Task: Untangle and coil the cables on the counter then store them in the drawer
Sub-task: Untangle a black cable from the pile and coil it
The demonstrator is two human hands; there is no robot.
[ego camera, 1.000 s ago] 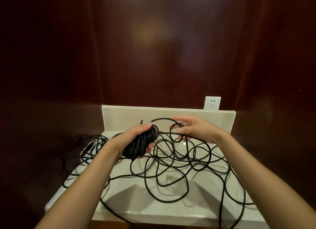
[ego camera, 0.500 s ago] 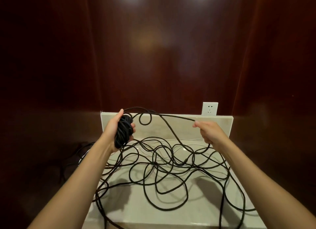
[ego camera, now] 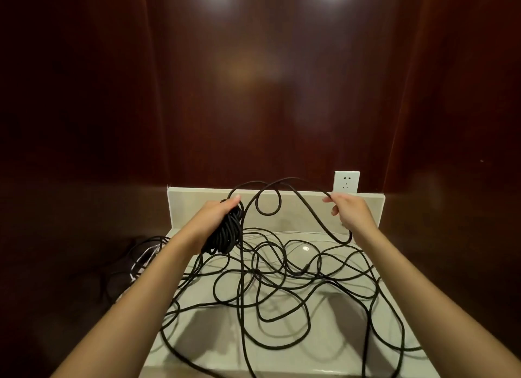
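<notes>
left hand [ego camera: 217, 217] grips coil [ego camera: 225, 234] | right hand [ego camera: 351, 212] pinches cable [ego camera: 313, 208] | risk: kink loop [ego camera: 267, 204] tightens into knot, tangle [ego camera: 282, 279] drags off counter [ego camera: 197, 346]

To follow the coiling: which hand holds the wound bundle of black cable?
The left hand grips the wound bundle; the right hand only pinches one loose strand.

cable [ego camera: 282, 307] cut off below, left tangle [ego camera: 141, 262] dim
</notes>
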